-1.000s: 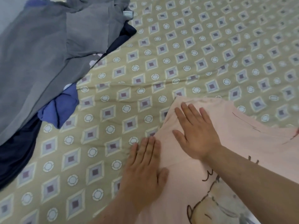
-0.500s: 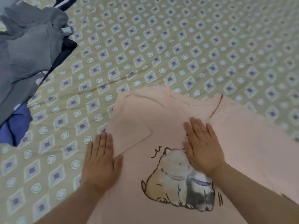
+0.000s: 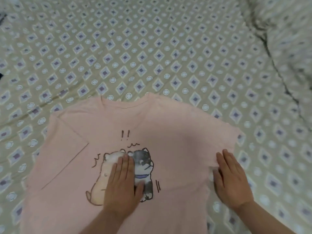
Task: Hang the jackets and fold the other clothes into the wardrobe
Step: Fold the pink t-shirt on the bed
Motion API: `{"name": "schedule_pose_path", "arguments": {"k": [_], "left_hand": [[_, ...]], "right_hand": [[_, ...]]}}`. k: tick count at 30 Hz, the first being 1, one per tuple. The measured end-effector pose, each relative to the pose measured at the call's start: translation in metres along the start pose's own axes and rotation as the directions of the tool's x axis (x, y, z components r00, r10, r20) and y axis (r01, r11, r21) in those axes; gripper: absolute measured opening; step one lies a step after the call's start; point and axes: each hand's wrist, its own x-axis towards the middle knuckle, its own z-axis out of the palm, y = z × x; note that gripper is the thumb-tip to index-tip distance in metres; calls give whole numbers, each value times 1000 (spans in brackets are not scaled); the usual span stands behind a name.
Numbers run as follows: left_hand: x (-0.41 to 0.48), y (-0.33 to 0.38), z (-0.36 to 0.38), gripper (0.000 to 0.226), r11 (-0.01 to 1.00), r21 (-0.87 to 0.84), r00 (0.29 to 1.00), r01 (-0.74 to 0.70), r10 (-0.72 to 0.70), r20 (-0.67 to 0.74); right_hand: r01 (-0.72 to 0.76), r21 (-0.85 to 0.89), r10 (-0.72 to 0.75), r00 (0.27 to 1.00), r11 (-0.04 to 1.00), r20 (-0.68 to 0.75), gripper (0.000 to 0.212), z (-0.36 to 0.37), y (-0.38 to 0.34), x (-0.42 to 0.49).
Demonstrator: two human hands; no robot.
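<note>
A pale pink T-shirt [image 3: 168,132] with a cartoon print of two animals lies flat on the bed, neckline away from me. Its left sleeve [image 3: 67,146] is folded inward over the body. My left hand [image 3: 123,184] presses flat on the print in the middle of the shirt, fingers straight. My right hand [image 3: 231,179] lies flat at the shirt's right edge, just below the right sleeve, partly on the fabric and partly on the bedsheet.
The bedsheet [image 3: 152,56] is olive with a pattern of diamonds and circles and spreads all around the shirt. A rumpled quilt [image 3: 290,39] in a similar pattern is heaped at the upper right.
Both hands have slid right across the shirt: the left from its left edge to the print, the right from the print to the right edge. The view swung right, losing the grey clothes pile.
</note>
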Motion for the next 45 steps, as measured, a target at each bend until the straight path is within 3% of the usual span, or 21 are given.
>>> {"name": "schedule_pose_path", "arguments": {"k": [3,5,7,10,12,15,20,22,25,26,28,29,30,32,34,36,39,41,43,45], "left_hand": [[25,20,0,81,996,-21,996,-85,85,0],[47,40,-1,79,986,-18,986,-168,168,-14],[76,61,-4,77,972,-13,971,-236,236,-26],[129,110,-14,74,939,-106,944,-328,330,-6],[167,144,-30,70,925,-184,942,-333,334,-24],[221,200,-54,45,905,-236,934,-354,356,-34],[258,264,-76,34,924,-203,839,-323,379,389],[260,272,-80,19,936,-288,803,-202,327,498],[262,271,-86,14,845,-511,741,155,243,626],[262,266,-87,13,778,-570,730,265,225,646],[260,249,-92,16,522,-721,733,455,241,636],[259,239,-96,18,373,-775,744,510,261,615],[258,226,-101,19,258,-808,763,530,271,587],[257,201,-107,20,144,-837,796,527,261,546],[253,170,-109,28,165,-854,828,494,211,520],[246,137,-107,22,262,-864,861,430,167,479],[228,95,-95,16,420,-843,911,336,83,405],[215,76,-90,17,425,-843,929,329,12,369],[203,74,-89,45,437,-837,934,329,-21,356],[191,89,-88,67,563,-764,929,317,-20,371]], "right_hand": [[-251,265,245,968,931,58,48,-7,16,-2],[-351,461,401,916,815,-10,13,-15,14,0],[-452,637,571,820,624,22,22,-19,7,6],[-593,740,717,661,319,221,43,-21,5,15],[-627,758,716,612,181,336,51,-22,2,20],[-646,758,633,623,87,459,44,-25,-4,25],[-701,707,482,589,-94,649,19,-32,-18,23],[-664,700,430,570,-262,701,10,-37,-26,23],[-541,684,378,576,-489,725,11,-38,-41,21],[-489,683,364,596,-542,716,14,-37,-47,19],[-405,712,360,656,-574,663,13,-33,-61,16],[-381,763,390,689,-522,611,14,-30,-67,15],[-402,835,424,726,-376,541,14,-25,-75,13],[-442,894,456,813,79,362,7,-14,-88,8],[-363,787,368,911,499,187,12,0,-102,0],[-222,619,254,966,754,36,16,9,-110,-8],[-113,427,160,984,897,-75,31,17,-115,-18],[-124,370,165,983,921,-79,27,18,-119,-24],[-136,352,174,981,926,-80,36,19,-120,-30],[-115,319,158,981,941,-112,44,24,-116,-34]]}}
